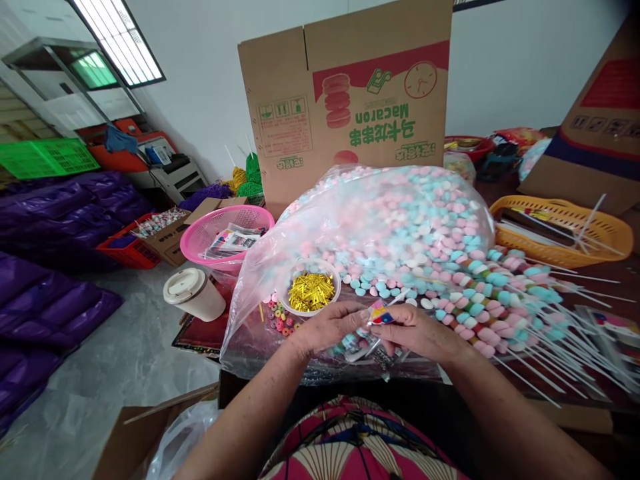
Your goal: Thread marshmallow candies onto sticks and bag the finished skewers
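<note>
Close in front of me, my left hand (331,325) and my right hand (421,331) meet with fingers closed on a small clear packaging bag (381,315) printed yellow, red and blue. Whether anything is inside it is hidden by my fingers. Just beyond my left hand stands a white bowl (336,269) of gold twist ties (311,291). Colorful ring-shaped candies (283,320) lie beside that bowl. A big clear plastic bag (350,200) of pink, blue and white marshmallows (425,220) spreads behind both hands. To the right of my right hand, marshmallow skewers (493,313) are piled with white sticks pointing outward.
An upright cardboard box (280,100) backs the table. On the left are a pink basket (190,243) with printed packets and a lidded white cup (200,300). An orange basket (610,230) sits at right. Purple bundles (40,320) line the floor.
</note>
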{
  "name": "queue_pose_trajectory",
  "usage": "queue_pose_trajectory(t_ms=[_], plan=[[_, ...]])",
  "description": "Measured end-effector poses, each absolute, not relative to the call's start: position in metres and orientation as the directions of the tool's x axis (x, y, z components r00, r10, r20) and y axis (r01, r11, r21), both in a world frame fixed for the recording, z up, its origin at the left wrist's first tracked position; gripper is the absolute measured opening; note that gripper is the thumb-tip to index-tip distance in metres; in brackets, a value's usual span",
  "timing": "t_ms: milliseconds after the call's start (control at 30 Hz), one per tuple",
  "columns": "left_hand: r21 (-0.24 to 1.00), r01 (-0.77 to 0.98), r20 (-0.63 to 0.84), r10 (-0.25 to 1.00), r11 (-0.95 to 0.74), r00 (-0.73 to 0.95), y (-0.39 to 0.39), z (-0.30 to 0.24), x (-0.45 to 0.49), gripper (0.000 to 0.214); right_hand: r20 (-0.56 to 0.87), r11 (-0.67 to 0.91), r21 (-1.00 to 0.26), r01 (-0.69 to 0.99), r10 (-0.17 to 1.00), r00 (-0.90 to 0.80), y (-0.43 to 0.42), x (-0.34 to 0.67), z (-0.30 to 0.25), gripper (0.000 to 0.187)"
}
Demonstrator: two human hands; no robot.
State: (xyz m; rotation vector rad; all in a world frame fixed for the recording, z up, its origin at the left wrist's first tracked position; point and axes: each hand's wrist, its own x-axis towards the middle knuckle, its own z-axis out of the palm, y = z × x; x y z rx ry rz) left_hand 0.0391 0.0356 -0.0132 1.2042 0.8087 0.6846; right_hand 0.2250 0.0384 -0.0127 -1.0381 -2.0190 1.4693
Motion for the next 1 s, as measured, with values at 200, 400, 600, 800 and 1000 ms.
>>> queue_pose_trajectory(t_ms=[200,400,600,800,1000], plan=[[0.892,-0.191,-0.3,0.851,0.411,0.431,0.027,-0.034,0.049,0.039,-0.098,0.078,-0.961,0.267,0.804,-0.587,0.04,0.221,-0.011,0.03],[0.909,-0.171,-0.308,0.889,0.38,0.338,0.028,-0.032,0.051,0.038,-0.056,0.009,-0.985,0.172,0.927,-0.37,0.044,0.238,-0.014,0.025],[0.997,0.059,-0.069,0.975,0.058,0.212,0.029,-0.032,0.054,0.032,-0.116,-0.11,-0.993,0.039,0.971,-0.207,0.035,0.229,-0.032,0.028],[0.992,-0.012,-0.105,0.877,0.125,0.47,0.026,-0.032,0.047,0.033,-0.103,-0.049,-0.975,0.218,0.965,-0.242,0.023,0.201,-0.033,0.026],[0.959,0.221,-0.283,0.67,0.178,0.686,0.032,-0.029,0.031,0.026,0.128,0.265,-0.81,0.524,0.951,-0.282,0.028,0.207,-0.032,0.031]])
